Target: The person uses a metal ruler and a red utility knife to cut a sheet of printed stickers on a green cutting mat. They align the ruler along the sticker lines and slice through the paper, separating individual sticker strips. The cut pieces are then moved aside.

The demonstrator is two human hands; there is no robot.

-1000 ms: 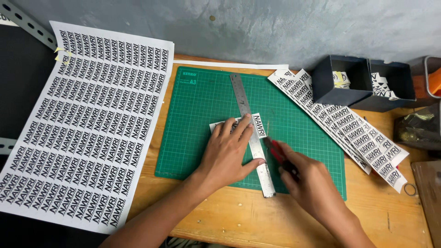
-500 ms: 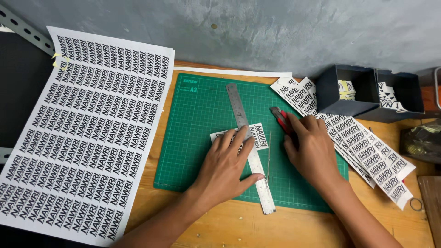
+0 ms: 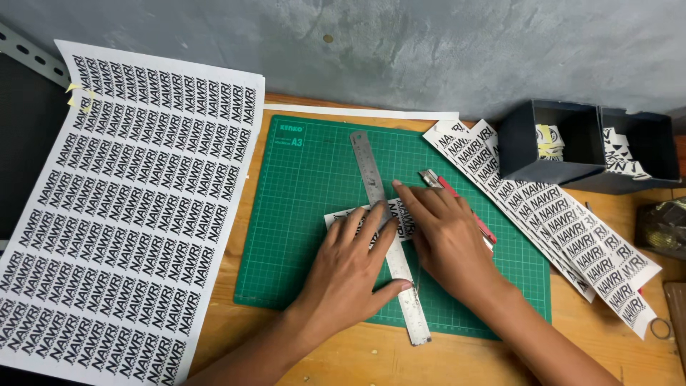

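My left hand (image 3: 351, 268) lies flat with spread fingers on a steel ruler (image 3: 369, 169) that runs slantwise across a green cutting mat (image 3: 307, 193). Under the ruler sits a small strip of printed stickers (image 3: 401, 218), partly hidden by both hands. My right hand (image 3: 446, 239) is just right of the ruler, gripping a red utility knife (image 3: 437, 181) whose blade end pokes out past the fingers, and its index finger touches the sticker strip.
A large sheet of printed stickers (image 3: 121, 207) hangs over the table's left side. Cut sticker strips (image 3: 572, 239) are piled to the right of the mat. Two dark open boxes (image 3: 586, 143) with sticker pieces stand at the back right, by a grey wall.
My right hand, with the knife, went from the ruler's lower part up to its upper part, then settled next to the sticker strip. My left hand stayed pressed on the ruler.
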